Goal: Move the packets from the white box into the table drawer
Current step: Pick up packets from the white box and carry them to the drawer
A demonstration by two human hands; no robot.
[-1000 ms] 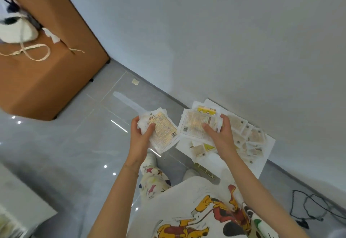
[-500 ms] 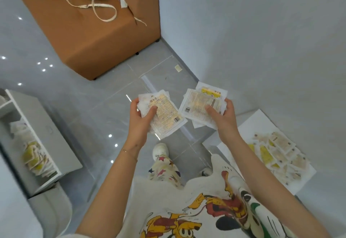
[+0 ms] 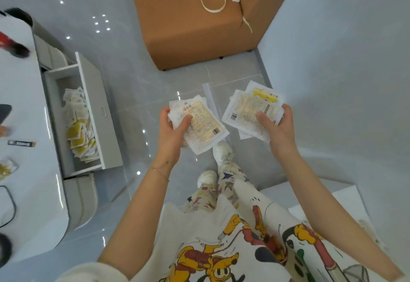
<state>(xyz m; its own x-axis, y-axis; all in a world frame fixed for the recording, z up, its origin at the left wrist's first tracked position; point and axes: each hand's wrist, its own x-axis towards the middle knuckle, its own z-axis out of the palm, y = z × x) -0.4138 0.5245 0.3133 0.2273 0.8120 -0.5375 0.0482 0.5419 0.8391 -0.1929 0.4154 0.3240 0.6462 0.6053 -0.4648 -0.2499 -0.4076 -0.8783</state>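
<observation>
My left hand (image 3: 172, 133) grips a small stack of white and yellow packets (image 3: 200, 124), thumb on top. A second stack of packets (image 3: 248, 109) is gripped the same way by my right hand (image 3: 277, 131). Both stacks hang over the grey floor in front of me. At the left the white table drawer (image 3: 97, 113) stands pulled out, with several packets (image 3: 77, 126) piled inside. A corner of the white box (image 3: 346, 202) shows at the lower right, behind my right arm.
The white table top (image 3: 24, 108) runs down the left edge with small items on it. A brown cabinet (image 3: 195, 33) with a white bag and strap stands at the top. A grey wall fills the right side. My feet are on the glossy floor between.
The view has swung left from the white box toward the table. The open drawer has come fully into sight and the box has slid to the lower right. Both hands kept their packets.
</observation>
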